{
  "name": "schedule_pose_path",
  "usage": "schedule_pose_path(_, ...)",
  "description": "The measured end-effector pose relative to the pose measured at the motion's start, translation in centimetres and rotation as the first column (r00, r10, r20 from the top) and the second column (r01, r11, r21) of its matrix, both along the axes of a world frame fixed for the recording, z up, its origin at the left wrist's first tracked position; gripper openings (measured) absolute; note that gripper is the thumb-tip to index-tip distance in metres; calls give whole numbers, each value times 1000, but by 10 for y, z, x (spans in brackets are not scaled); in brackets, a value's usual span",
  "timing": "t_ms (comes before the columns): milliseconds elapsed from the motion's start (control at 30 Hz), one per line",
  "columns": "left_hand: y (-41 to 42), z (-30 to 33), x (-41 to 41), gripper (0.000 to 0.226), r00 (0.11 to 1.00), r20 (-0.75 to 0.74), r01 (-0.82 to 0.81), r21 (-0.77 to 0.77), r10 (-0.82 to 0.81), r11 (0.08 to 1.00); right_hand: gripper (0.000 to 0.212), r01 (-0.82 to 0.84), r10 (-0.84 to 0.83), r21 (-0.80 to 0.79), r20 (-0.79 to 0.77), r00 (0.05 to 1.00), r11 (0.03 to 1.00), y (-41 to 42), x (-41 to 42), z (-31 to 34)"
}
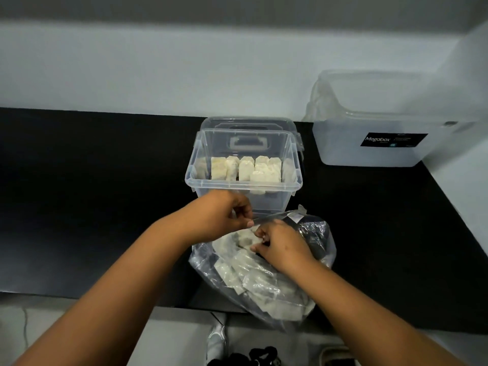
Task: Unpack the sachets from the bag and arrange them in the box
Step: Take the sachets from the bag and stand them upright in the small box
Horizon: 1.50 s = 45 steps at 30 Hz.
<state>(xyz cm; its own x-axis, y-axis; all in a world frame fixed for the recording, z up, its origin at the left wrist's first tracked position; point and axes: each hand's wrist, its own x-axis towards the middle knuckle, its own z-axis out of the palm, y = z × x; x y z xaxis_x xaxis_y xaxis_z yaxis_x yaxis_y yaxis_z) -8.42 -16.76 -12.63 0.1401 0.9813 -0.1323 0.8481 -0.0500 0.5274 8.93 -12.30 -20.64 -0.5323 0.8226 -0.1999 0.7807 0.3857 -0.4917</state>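
A clear plastic box (194,178) stands open on the black counter, with a row of several pale sachets (247,169) upright along its back. In front of it lies a crumpled clear plastic bag (320,233) holding several more sachets (235,270). My left hand (224,215) pinches the bag's upper edge at its mouth. My right hand (281,245) is inside the mouth, fingers curled around a sachet at the top of the pile.
The box's lid (247,122) with a grey handle leans behind it. A larger frosted container (375,138) with a black label stands at the back right against the wall. The counter's front edge (105,299) runs below my arms; dark items lie on the floor below.
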Motion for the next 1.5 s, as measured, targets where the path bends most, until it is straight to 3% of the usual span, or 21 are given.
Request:
schedule_pose_path(333, -10, -19, 6, 10, 992, -64, -111, 6, 111, 994, 18, 75, -107, -199, -159, 981, 977, 5, 26, -1)
schedule_pose_path(633, -2, -42, 35, 14, 963, 82, -248, -110, 257, 962, 21, 104, -219, -343, -317, 923, 934, 4, 43, 5)
schedule_pose_path(800, -5, -37, 32, 9, 972, 39, -225, -93, 230, 970, 20, 82, -217, -389, -317, 923, 917, 7, 40, 5)
schedule_pose_path(1000, -14, -31, 17, 9, 966, -145, -221, -42, 213, 974, 13, 93, -152, -257, -220, 964, 962, 19, 23, 5)
schedule_pose_path(1167, -19, -29, 11, 9, 962, -176, -219, -46, 208, 975, 12, 106, -113, -75, -90, 989, 991, 22, 2, -1)
schedule_pose_path(1333, -21, -29, 10, 9, 964, -167, -217, -33, 209, 976, 15, 168, -168, -39, -7, 986, 985, 18, -5, -7)
schedule_pose_path(1500, -22, -30, 10, 8, 968, -147, -210, -45, 201, 977, 23, 227, -237, -135, -63, 969, 964, 22, 5, -7)
